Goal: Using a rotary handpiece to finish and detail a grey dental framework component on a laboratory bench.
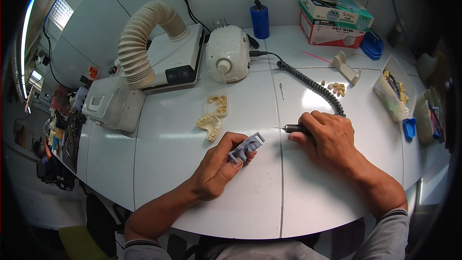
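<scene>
Between the thumb and fingers of my left hand [219, 166] is a grey dental model [247, 148], tilted up to the right. My right hand [329, 139] grips a dark rotary handpiece [296, 128] like a pen. Its thin bur [277, 127] points left toward the model, with a gap between them. A coiled black cord [313, 84] runs from behind my right hand to the white control unit [229, 53]. Just beyond my left hand lies a cream dental arch model [209, 126], beside a small clear box [222, 110] holding several tooth-like pieces.
A ribbed hose [139, 38] arches over a white machine [178, 62] at the back left, next to a lidded plastic case [113, 101]. Loose tooth pieces [337, 88], a cream handpiece stand [346, 68] and a clear bin [392, 89] are to the right. Mask boxes [332, 29] stand behind.
</scene>
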The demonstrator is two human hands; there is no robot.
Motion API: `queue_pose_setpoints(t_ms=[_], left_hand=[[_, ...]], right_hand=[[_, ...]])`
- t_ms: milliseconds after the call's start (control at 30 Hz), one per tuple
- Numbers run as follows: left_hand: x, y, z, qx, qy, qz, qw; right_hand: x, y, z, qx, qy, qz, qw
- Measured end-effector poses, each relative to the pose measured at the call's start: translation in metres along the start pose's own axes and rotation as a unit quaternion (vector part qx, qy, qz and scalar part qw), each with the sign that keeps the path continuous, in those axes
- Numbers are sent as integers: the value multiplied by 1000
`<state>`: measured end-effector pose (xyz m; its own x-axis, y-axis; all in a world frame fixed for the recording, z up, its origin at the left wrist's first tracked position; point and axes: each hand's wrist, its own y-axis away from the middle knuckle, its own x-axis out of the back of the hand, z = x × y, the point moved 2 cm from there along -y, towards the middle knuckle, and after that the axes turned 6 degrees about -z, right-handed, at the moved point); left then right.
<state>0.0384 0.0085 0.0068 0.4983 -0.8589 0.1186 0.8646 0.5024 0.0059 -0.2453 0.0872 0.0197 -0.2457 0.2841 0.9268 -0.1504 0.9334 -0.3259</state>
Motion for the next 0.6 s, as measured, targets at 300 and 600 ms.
queue_pose_setpoints(t_ms=[300, 600], left_hand=[[-4, 2, 1, 6, -8, 4, 1000], [-8, 0, 11, -123, -377, 65, 916]], right_hand=[[0, 2, -1, 14, 8, 3, 1000], [5, 3, -8, -9, -6, -20, 1000]])
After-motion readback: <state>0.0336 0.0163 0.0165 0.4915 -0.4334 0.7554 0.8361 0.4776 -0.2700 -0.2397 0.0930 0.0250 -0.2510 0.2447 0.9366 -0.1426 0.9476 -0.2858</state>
